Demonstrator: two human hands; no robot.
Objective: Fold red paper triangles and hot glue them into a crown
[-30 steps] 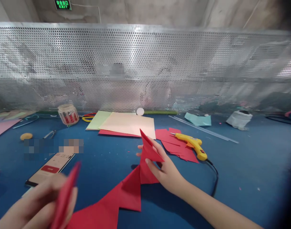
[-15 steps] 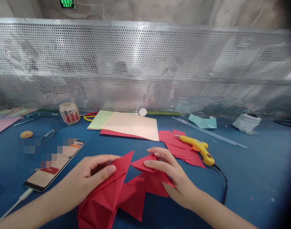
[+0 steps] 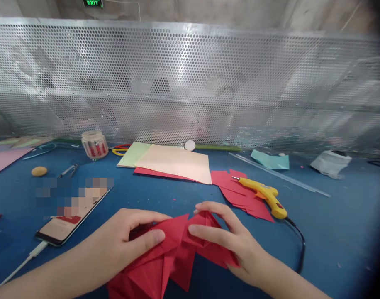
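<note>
Red folded paper with pointed flaps fills the space between my two hands at the near side of the table. My left hand grips the left portion, thumb on top and fingers behind it. On the right, my right hand pinches a smaller folded part of the red paper, its thumb and fingers closed round it. The tips of the two parts come close together; whether they touch I cannot tell. Part of the paper runs out of view at the bottom edge.
A yellow glue gun lies on red paper pieces, its cord trailing right. Behind are paper sheets, a glass jar and clear glue sticks. A charging phone lies left. A perforated metal screen bounds the table.
Both hands have moved slightly down and right in view with the red paper. The left flap's tip has come closer to the right part, and the gap between them has narrowed.
</note>
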